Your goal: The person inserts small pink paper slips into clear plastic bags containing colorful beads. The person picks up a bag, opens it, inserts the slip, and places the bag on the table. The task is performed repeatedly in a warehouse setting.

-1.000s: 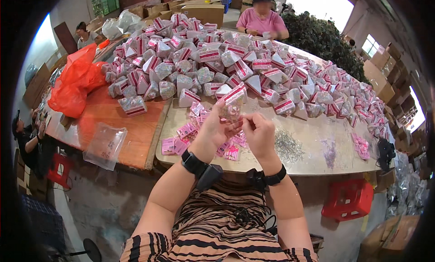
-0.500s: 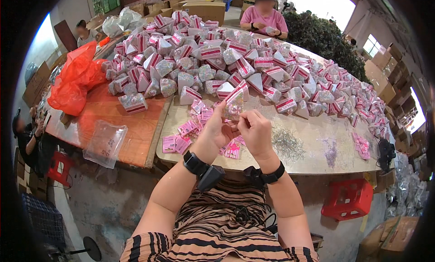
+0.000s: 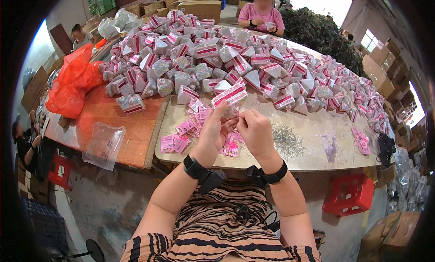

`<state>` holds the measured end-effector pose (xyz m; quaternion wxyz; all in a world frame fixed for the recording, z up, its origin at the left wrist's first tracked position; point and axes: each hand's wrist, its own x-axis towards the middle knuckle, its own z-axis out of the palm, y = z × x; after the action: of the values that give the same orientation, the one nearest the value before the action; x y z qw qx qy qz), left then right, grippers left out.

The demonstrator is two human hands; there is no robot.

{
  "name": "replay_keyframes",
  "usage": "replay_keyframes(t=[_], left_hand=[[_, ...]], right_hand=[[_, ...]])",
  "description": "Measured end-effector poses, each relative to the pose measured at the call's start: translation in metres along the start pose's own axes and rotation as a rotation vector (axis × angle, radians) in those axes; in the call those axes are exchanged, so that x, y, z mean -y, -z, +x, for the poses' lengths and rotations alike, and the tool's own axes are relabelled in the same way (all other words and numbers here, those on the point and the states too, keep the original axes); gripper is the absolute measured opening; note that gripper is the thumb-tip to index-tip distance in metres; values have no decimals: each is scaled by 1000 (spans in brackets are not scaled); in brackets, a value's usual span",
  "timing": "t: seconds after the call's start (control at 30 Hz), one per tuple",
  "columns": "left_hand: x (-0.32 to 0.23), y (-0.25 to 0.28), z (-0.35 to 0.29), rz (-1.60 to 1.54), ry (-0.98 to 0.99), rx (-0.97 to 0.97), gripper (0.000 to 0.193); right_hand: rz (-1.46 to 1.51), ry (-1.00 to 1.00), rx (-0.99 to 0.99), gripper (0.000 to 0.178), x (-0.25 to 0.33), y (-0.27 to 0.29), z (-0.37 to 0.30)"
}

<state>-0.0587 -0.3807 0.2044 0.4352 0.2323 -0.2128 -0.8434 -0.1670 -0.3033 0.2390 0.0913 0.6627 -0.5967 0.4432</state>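
My left hand grips a wedge-shaped cake-slice piece with pink and white stripes and a speckled side. It is held tilted above the near table. Close to the wedge's lower right end, my right hand is pinched closed; whatever lies between its fingertips is too small to make out. Small pink printed cards lie scattered under and beside my left hand. To the right of my right hand is a loose heap of thin silvery strips. Beyond both hands rises a large pile of similar wedges.
A red plastic bag and a clear bag lie on the orange board at left. Purple bits, more pink cards and a small black fan are at right. A red stool stands below. Across the table sits a person.
The wedge in my left hand has turned from steeply upright to a flatter tilt, its striped side now facing me more. My right hand stays pinched close beside it.
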Motion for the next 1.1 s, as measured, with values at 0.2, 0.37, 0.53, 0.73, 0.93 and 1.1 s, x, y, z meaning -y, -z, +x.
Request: replay_keyframes(t=[0.2,0.37,0.53,0.73,0.93,1.1], left_hand=[[1,-2,-6,42,28,-34,36],[-1,1,-8,72,90,21,50],[-4,-2,-17,159,163,12,47],[17,3,-15,243,150,69,40],[26,15,-12,250,178,93,46],[23,18,-15,385,219,106,49]], right_hand=[[28,2,29,7,0,0,-3],[681,-404,217,13,-10,19,-2],[936,-530,276,8,-21,19,-8],[973,-558,188,15,-33,15,-28],[921,-620,209,18,-30,16,-36],[914,-718,224,18,-37,18,-48]])
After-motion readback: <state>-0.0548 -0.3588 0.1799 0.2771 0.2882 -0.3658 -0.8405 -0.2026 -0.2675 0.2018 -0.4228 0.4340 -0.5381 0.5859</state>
